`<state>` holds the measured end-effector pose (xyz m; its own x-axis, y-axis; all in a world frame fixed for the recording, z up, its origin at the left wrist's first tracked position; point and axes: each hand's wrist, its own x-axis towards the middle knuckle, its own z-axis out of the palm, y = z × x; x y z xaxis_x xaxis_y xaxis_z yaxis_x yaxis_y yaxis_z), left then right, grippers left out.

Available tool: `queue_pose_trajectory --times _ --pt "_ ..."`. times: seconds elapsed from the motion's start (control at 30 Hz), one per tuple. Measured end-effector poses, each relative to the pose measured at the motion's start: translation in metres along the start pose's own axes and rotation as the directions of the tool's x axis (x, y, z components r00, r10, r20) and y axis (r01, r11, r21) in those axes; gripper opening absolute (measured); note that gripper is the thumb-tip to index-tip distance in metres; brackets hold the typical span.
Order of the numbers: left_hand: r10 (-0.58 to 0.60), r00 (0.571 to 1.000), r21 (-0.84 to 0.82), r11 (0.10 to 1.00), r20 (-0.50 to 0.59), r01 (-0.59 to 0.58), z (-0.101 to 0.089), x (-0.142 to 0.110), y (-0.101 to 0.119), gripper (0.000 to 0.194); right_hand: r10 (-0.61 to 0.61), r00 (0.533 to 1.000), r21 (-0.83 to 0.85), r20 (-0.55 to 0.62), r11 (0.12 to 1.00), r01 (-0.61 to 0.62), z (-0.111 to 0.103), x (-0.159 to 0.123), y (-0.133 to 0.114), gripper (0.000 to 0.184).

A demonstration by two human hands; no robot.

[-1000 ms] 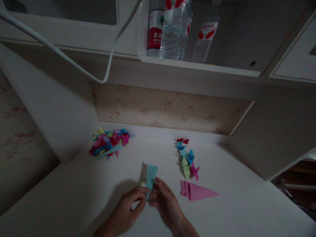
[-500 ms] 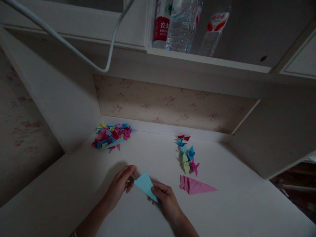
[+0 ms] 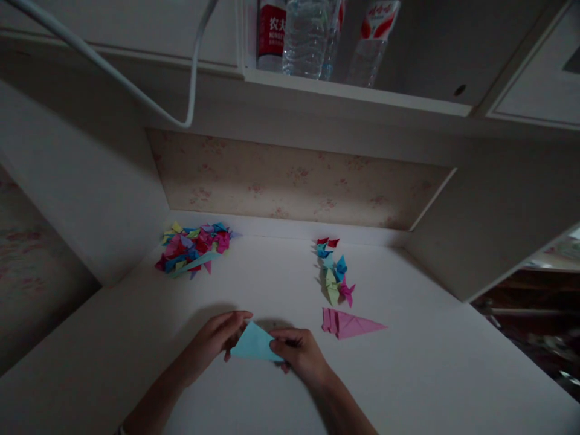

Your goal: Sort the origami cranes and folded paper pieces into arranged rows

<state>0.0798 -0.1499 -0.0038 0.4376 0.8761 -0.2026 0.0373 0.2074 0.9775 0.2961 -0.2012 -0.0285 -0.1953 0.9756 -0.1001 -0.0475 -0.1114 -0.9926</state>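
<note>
A light blue folded sheet of origami paper (image 3: pixel 254 343) is held just above the white desk, its flat face turned up. My right hand (image 3: pixel 301 353) pinches its right end between thumb and fingers. At the paper's left edge, my left hand (image 3: pixel 222 335) has curled fingers, partly hidden behind the sheet. To the right lies a pink folded paper (image 3: pixel 356 324), pleated at its left end and tapering to a point.
A heap of colourful folded paper pieces (image 3: pixel 194 248) lies at the desk's back left. Several small origami figures (image 3: pixel 333 275) stand behind the pink paper. Overhead, plastic bottles (image 3: pixel 306 39) sit on a shelf, and a white bent tube (image 3: pixel 136 87) hangs at the upper left.
The light blue paper has turned so its lower edge lies nearly level. My left hand has closed in on its left edge, while my right hand keeps its pinch. The view has shifted slightly.
</note>
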Motion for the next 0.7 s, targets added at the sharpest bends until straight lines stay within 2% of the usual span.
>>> queue_pose_trajectory --times 0.07,0.13,0.27,0.37,0.57,0.63,0.7 --pt "-0.011 1.000 0.136 0.991 0.025 0.007 0.001 0.002 -0.002 0.051 0.026 1.000 0.010 -0.001 1.000 -0.026 -0.002 0.001 0.001 0.031" --pt "-0.014 1.000 0.230 0.973 0.022 0.009 0.002 0.005 -0.005 0.050 0.024 0.998 0.088 -0.064 0.996 -0.019 -0.004 0.004 0.001 0.039" --pt "0.030 0.995 0.241 0.971 -0.100 -0.005 0.003 0.015 -0.014 0.047 0.005 0.952 0.309 -0.307 0.946 0.095 -0.010 0.010 -0.002 0.040" --pt "0.046 0.990 0.215 0.976 -0.130 -0.017 0.002 0.018 -0.017 0.043 0.023 0.905 0.356 -0.424 0.923 0.144 -0.014 0.011 -0.006 0.037" --pt "0.057 0.997 0.248 0.966 0.055 -0.069 -0.002 0.014 -0.014 0.027 -0.022 0.879 0.344 -0.476 0.915 0.210 -0.019 0.010 -0.004 0.036" --pt "0.074 0.997 0.256 0.964 0.016 -0.076 -0.007 0.014 -0.008 0.026 -0.015 0.872 0.378 -0.489 0.898 0.228 -0.021 0.010 -0.001 0.036" --pt "0.139 0.986 0.264 0.958 -0.094 -0.110 -0.010 0.016 0.003 0.027 0.012 0.868 0.405 -0.497 0.887 0.220 -0.020 0.009 0.002 0.036"
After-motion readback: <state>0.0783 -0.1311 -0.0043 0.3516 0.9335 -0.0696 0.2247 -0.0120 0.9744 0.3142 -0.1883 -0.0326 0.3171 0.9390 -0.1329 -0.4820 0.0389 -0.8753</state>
